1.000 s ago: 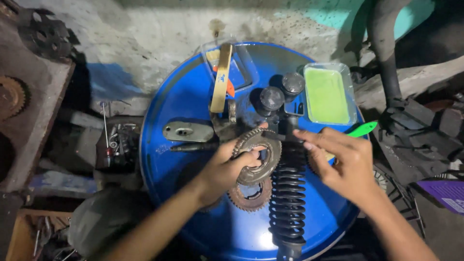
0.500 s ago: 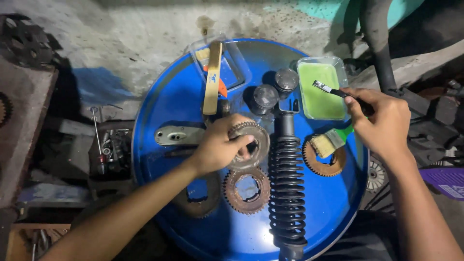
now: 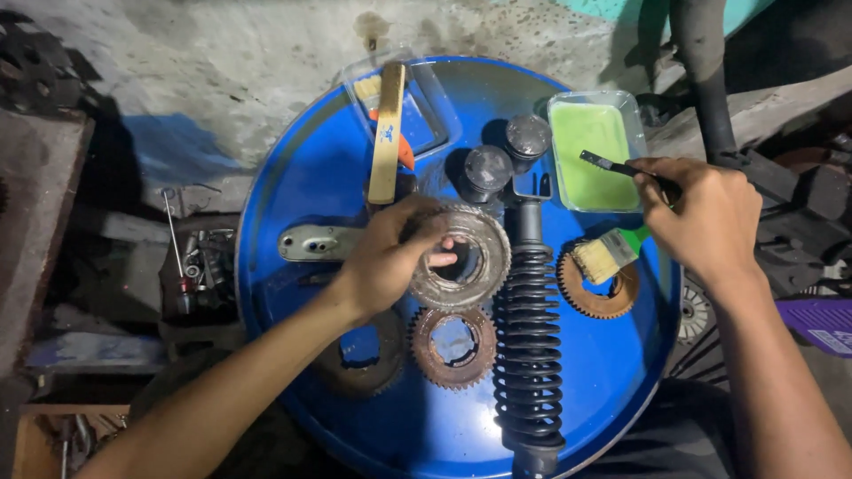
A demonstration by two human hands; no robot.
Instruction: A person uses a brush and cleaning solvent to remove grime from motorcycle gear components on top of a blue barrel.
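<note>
Left hand (image 3: 390, 257) grips the greasy gear (image 3: 461, 257), likely heavy and slippery, by its rim; right hand (image 3: 701, 217) pinches a small brush (image 3: 612, 164).

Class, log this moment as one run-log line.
left hand: holds gear ring | right hand: holds brush over green tray | base: blue drum lid | nearby: spring shock
</note>
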